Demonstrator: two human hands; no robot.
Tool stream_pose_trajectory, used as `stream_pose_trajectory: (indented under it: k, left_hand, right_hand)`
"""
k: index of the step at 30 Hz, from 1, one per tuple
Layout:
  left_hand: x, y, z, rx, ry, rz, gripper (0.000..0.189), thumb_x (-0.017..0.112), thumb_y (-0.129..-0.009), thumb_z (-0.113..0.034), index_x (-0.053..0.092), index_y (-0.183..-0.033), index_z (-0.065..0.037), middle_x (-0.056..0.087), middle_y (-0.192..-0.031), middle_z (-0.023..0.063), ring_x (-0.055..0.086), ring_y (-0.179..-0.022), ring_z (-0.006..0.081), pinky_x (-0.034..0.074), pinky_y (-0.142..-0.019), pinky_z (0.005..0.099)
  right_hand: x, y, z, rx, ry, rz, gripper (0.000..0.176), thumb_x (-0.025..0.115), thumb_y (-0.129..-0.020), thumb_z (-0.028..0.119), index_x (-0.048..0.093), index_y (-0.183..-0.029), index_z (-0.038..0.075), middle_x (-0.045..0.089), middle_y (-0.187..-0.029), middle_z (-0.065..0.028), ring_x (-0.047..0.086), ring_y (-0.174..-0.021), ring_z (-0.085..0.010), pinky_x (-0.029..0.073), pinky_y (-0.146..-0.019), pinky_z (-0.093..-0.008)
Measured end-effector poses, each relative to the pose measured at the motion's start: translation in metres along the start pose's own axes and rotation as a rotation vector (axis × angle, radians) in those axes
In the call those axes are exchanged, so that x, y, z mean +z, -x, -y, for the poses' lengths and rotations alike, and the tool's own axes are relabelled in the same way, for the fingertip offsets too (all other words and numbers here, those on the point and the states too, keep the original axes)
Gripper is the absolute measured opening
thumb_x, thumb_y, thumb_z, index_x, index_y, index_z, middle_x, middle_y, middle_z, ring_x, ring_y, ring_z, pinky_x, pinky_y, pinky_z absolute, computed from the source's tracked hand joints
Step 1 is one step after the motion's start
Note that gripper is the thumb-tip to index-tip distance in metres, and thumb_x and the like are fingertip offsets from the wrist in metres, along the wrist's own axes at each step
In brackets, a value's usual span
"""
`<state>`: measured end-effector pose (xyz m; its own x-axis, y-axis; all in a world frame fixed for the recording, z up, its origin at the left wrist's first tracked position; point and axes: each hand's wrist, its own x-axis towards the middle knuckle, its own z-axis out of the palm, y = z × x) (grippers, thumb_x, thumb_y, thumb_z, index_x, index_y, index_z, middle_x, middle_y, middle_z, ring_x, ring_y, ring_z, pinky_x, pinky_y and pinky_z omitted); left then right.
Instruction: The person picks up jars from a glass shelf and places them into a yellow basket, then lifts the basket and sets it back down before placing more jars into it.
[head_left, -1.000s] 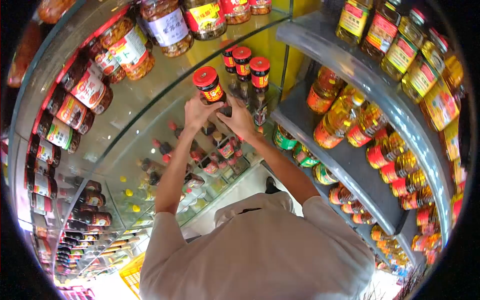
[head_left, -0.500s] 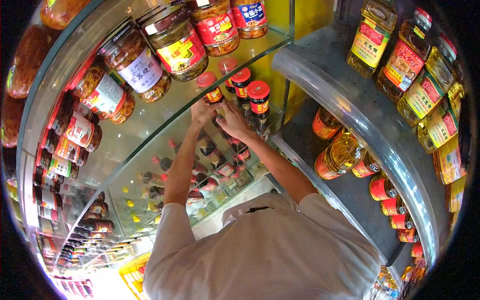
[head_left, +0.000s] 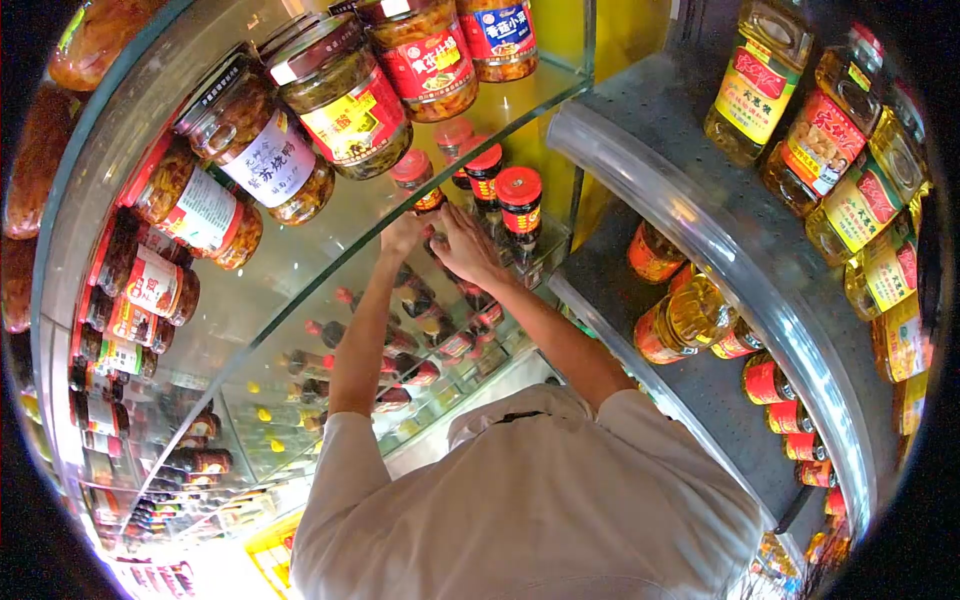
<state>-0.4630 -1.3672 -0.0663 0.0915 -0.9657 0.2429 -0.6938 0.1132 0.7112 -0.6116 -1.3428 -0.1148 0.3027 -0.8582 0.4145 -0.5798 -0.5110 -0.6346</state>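
Observation:
My left hand (head_left: 402, 234) reaches in under the edge of the upper glass shelf, right at a red-lidded jar (head_left: 412, 170) seen through the glass. Its fingers are mostly hidden, so I cannot tell whether they grip the jar. Beside it, my right hand (head_left: 464, 245) has its fingers stretched forward over the lower shelf. A small bit of red shows between the two hands. Just beyond the right hand stand a dark jar with a red lid and red label (head_left: 520, 205) and a similar jar (head_left: 484, 178).
Large pickle jars (head_left: 352, 105) line the upper glass shelf (head_left: 330, 235), whose edge crosses above my forearms. At right, oil bottles (head_left: 757, 90) stand on a dark curved shelf with a clear rail (head_left: 720, 240). More oil bottles (head_left: 690, 318) sit below. A yellow crate (head_left: 270, 550) is at lower left.
My hands have shifted slightly down in view, and the right fingers lie straighter. The view has moved a little; the jars otherwise keep their places.

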Motion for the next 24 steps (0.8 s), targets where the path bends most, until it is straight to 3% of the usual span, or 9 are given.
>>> stream_pose_trajectory:
  k: [1,10,12,13,15,16,18,24]
  left_hand:
    - [0.001,-0.001,0.002,-0.002,-0.002,0.002,0.066,0.086,-0.062,-0.031,0.056,-0.113,-0.003,0.07,-0.095,0.0154,0.069,-0.085,0.0284,0.051,-0.075,0.0387]
    - [0.007,-0.006,0.019,0.115,-0.174,-0.071,0.066,0.084,-0.066,-0.033,0.052,-0.115,-0.003,0.069,-0.095,0.0171,0.068,-0.086,0.0303,0.052,-0.075,0.0397]
    - [0.008,-0.004,0.019,0.122,-0.123,-0.089,0.075,0.082,-0.068,-0.034,0.047,-0.126,-0.003,0.065,-0.106,0.0213,0.063,-0.093,0.039,0.049,-0.078,0.0443]
    - [0.008,-0.003,0.019,0.127,-0.125,-0.084,0.075,0.082,-0.068,-0.034,0.047,-0.126,-0.003,0.065,-0.106,0.0213,0.063,-0.093,0.039,0.049,-0.078,0.0443]
    - [0.007,-0.001,0.02,0.096,0.092,0.001,0.073,0.081,-0.07,-0.031,0.047,-0.128,-0.004,0.063,-0.112,0.0202,0.063,-0.095,0.0359,0.049,-0.079,0.042]
    - [0.006,0.003,0.018,0.1,0.09,0.005,0.073,0.081,-0.07,-0.031,0.047,-0.128,-0.004,0.063,-0.112,0.0202,0.063,-0.095,0.0359,0.049,-0.079,0.042]
    - [0.004,0.01,0.015,0.222,-0.048,-0.05,0.064,0.079,-0.073,-0.02,0.046,-0.127,-0.008,0.066,-0.112,0.012,0.068,-0.087,0.0254,0.052,-0.073,0.0368]
    - [0.012,0.008,0.027,0.198,-0.063,-0.123,0.059,0.078,-0.074,-0.022,0.051,-0.124,-0.008,0.066,-0.115,0.0106,0.067,-0.096,0.0278,0.051,-0.079,0.0362]
  right_hand:
    - [-0.002,0.0,0.001,0.033,0.033,0.079,0.073,0.057,-0.089,0.033,0.028,-0.142,-0.008,0.034,-0.146,-0.0238,0.03,-0.137,-0.0341,0.025,-0.114,-0.0388]
    - [-0.003,0.0,0.003,0.027,0.097,0.109,0.075,0.054,-0.09,0.036,0.023,-0.143,-0.007,0.031,-0.148,-0.0225,0.027,-0.139,-0.0338,0.019,-0.116,-0.0408]
    - [-0.002,0.0,0.003,0.02,0.107,0.102,0.075,0.054,-0.09,0.036,0.023,-0.143,-0.007,0.031,-0.147,-0.0226,0.027,-0.139,-0.0336,0.019,-0.116,-0.0408]
    - [-0.002,0.0,0.002,0.009,0.121,0.098,0.075,0.054,-0.09,0.037,0.024,-0.143,-0.007,0.031,-0.147,-0.0227,0.027,-0.139,-0.0334,0.019,-0.116,-0.0408]
    - [-0.002,0.001,0.002,0.015,0.125,0.094,0.075,0.054,-0.09,0.037,0.024,-0.143,-0.007,0.032,-0.147,-0.0228,0.027,-0.139,-0.033,0.019,-0.116,-0.0408]
    - [-0.002,0.002,0.002,0.017,0.128,0.097,0.075,0.054,-0.09,0.037,0.024,-0.143,-0.007,0.032,-0.147,-0.0228,0.027,-0.139,-0.0327,0.019,-0.116,-0.0408]
    - [-0.003,0.001,0.002,0.014,0.133,0.094,0.075,0.054,-0.09,0.038,0.024,-0.143,-0.007,0.032,-0.147,-0.0229,0.027,-0.139,-0.0324,0.019,-0.116,-0.0406]
    - [-0.001,0.001,0.003,0.002,0.178,0.117,0.079,0.055,-0.089,0.039,0.022,-0.144,-0.006,0.031,-0.148,-0.0222,0.026,-0.14,-0.0322,0.019,-0.117,-0.04]
